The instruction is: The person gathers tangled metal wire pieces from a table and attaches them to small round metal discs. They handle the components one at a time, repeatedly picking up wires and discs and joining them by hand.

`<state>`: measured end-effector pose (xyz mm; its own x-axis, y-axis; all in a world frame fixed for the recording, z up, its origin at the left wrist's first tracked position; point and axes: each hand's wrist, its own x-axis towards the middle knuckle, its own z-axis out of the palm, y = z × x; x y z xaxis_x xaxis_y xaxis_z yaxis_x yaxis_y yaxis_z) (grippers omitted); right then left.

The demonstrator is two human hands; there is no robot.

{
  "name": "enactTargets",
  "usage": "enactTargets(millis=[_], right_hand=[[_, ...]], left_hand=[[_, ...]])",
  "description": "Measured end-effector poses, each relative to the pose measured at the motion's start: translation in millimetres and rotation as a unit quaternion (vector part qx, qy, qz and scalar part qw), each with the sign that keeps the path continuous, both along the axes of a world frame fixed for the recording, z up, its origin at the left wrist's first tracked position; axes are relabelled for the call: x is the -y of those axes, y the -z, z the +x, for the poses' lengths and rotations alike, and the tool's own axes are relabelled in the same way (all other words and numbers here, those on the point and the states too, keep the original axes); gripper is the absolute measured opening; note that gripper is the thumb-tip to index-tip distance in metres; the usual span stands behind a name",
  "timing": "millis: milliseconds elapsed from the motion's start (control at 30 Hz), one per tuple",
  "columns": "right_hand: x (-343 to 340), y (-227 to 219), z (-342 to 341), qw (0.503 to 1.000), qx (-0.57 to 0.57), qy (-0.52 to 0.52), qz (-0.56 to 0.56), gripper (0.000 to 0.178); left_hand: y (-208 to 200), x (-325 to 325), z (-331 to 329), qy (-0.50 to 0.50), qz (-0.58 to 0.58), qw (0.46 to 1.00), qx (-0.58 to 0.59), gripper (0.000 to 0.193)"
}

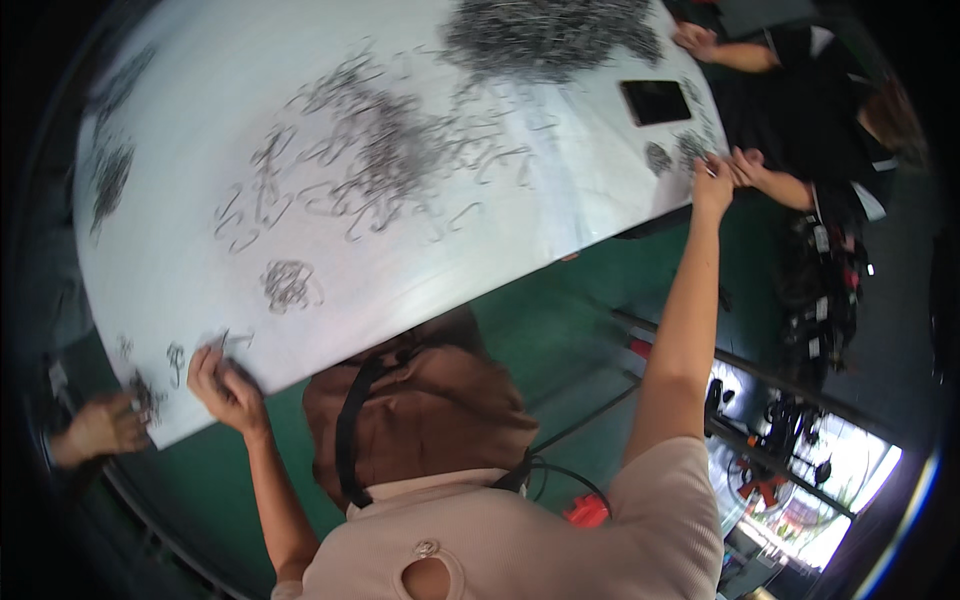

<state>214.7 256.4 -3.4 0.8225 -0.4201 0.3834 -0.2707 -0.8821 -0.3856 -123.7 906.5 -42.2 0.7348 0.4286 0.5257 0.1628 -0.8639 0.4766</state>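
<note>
My left hand (228, 390) is at the near left edge of the white table (480, 250). Its fingers curl in beside a few thin dark wire pieces (236, 340), and whatever lies between them is blurred. Stretched far out to the right, my right hand (713, 188) has its fingers pinched together at the table's right corner. A small dark bit shows at the fingertips, too small to name. Close to it lie a small heap of wire pieces (690, 148) and another person's hand (748, 168). Bent wire hooks (385, 160) lie scattered over the middle of the table.
A large pile of dark wire pieces (550, 35) covers the far side. A black phone-like slab (656, 102) lies at the right. A round clump of hooks (288, 285) sits left of centre. Another person's hand (105, 428) works at the left corner. My brown apron (420, 410) nears the table edge.
</note>
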Motion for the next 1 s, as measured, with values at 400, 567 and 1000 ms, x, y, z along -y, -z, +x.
enactTargets(millis=[400,567,1000], right_hand=[[-278,-8,-136,0.922,-0.059,-0.358,0.132,0.017],[-373,5,-185,0.849,-0.021,-0.496,0.181,0.016],[-385,12,-190,0.869,-0.034,-0.465,0.168,0.017]], left_hand=[[-42,-17,4,-0.045,-0.209,0.971,-0.106,0.014],[-40,-15,9,-0.012,-0.113,0.98,-0.165,0.01],[-49,-17,29,0.172,-0.118,0.96,-0.188,0.019]])
